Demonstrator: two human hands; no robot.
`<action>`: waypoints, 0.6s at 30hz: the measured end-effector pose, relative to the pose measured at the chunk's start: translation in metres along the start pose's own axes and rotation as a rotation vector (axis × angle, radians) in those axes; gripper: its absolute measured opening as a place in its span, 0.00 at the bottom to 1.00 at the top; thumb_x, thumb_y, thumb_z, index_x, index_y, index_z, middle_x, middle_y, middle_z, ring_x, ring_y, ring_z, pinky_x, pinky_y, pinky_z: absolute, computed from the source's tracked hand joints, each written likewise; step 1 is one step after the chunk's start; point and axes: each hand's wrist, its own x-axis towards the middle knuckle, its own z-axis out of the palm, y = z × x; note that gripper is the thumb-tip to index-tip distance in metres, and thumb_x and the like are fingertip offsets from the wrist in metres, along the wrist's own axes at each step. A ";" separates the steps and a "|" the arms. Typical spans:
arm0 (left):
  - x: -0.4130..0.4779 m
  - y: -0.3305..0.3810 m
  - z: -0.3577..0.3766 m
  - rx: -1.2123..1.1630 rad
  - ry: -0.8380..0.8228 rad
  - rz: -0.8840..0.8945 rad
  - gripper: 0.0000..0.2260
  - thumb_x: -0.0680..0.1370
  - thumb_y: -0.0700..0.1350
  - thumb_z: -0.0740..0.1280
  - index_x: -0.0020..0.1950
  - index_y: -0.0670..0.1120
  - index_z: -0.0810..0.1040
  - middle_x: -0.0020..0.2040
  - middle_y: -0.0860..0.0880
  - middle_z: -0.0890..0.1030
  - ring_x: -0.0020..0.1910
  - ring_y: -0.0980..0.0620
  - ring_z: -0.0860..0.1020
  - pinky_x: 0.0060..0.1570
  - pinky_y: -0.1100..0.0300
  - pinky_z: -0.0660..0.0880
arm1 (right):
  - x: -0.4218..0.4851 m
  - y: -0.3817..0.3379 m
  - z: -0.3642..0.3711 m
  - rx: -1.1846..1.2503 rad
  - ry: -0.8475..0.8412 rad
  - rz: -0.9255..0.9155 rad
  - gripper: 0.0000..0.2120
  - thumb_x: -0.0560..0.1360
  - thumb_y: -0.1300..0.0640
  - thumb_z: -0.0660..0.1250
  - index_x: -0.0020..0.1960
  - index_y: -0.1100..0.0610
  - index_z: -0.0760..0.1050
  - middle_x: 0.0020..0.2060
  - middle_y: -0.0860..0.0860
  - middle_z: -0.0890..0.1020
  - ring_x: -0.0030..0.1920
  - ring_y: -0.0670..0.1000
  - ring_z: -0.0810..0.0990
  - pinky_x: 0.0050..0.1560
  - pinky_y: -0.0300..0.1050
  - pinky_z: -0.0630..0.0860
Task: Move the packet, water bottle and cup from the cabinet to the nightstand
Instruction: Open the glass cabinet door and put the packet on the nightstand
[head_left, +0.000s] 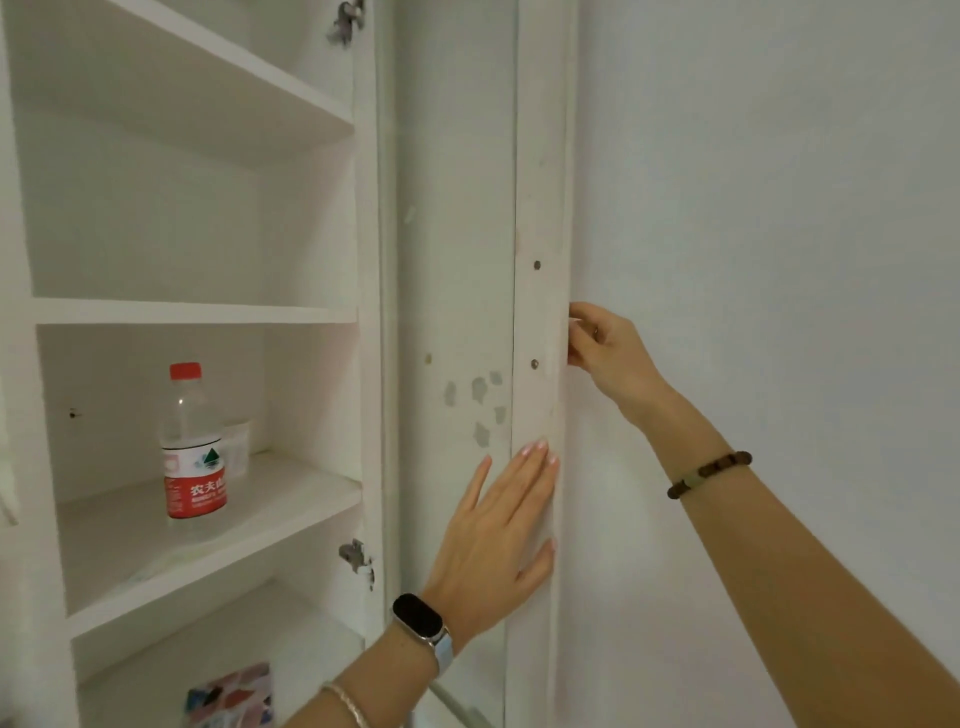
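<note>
The left hand (498, 525) is lying flat, fingers straight, pressing on the inner face of the door (537, 208), while the right hand (608, 353) is curling its fingers round that door's outer edge, right beside the wall (779, 208); neither hand is carrying any of the task's things. The water bottle (193, 457) is standing upright on the middle shelf of the cabinet (182, 312), the cup (240, 447) is sitting just behind it and is partly hidden by it, and the packet (231, 693) is lying on the shelf below, only partly in view; the nightstand is not showing. As I am judging it, the right fingers are sitting between the door edge and the wall, so a hard push from the left palm is risking a pinch; and if both hands are letting go at once, the door may be swinging back across the opening and blocking the reach. Going for the cup past the bottle is inviting a knock that is tipping the tall, narrow bottle toward the shelf front, and the cup, looking thin and light, is likely toppling at a mere brush. The packet, lying low at the picture's edge, is running the risk of being forgotten
</note>
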 end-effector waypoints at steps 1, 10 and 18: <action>0.006 0.002 0.007 0.010 -0.003 -0.004 0.31 0.78 0.51 0.58 0.78 0.45 0.50 0.79 0.49 0.50 0.77 0.54 0.47 0.74 0.46 0.54 | 0.004 0.005 -0.006 -0.029 -0.006 -0.003 0.13 0.82 0.65 0.57 0.63 0.61 0.76 0.45 0.52 0.84 0.43 0.43 0.84 0.45 0.34 0.79; 0.045 0.001 0.049 0.089 -0.047 -0.002 0.30 0.79 0.55 0.55 0.78 0.46 0.49 0.79 0.49 0.48 0.77 0.53 0.45 0.73 0.45 0.55 | 0.036 0.039 -0.031 -0.212 0.026 -0.013 0.17 0.81 0.68 0.54 0.57 0.52 0.78 0.43 0.60 0.83 0.41 0.51 0.79 0.50 0.46 0.81; 0.048 -0.003 0.052 0.103 -0.046 0.013 0.32 0.78 0.55 0.56 0.78 0.46 0.49 0.79 0.48 0.48 0.77 0.53 0.46 0.74 0.45 0.53 | 0.040 0.045 -0.030 -0.202 0.049 -0.013 0.17 0.81 0.69 0.53 0.62 0.57 0.76 0.41 0.52 0.83 0.38 0.46 0.80 0.49 0.42 0.80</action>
